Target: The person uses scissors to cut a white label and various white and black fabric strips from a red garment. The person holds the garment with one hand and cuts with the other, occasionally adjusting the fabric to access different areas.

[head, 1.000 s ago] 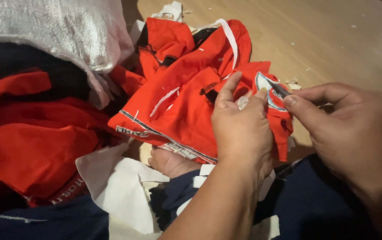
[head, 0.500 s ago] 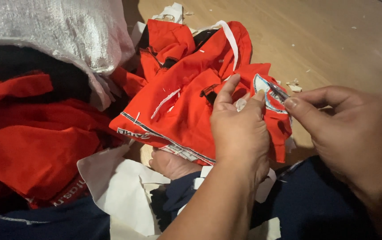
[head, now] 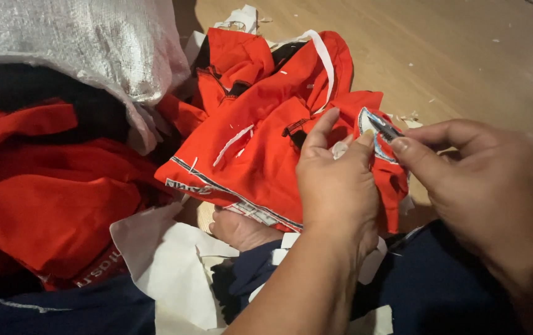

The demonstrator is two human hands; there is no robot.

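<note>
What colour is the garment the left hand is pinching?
Bright red garment with a thin dark-and-white trim line, clearest in the head view.

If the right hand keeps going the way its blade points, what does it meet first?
Probably the white patch on the red garment: the right hand aims its blade up-left at it, beside the left hand's fingertips. Depth is unclear.

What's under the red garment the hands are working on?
Under the red garment: white paper or fabric pieces, dark navy cloth and what looks like a bare foot. The left hand and the garment itself hide the rest.
</note>
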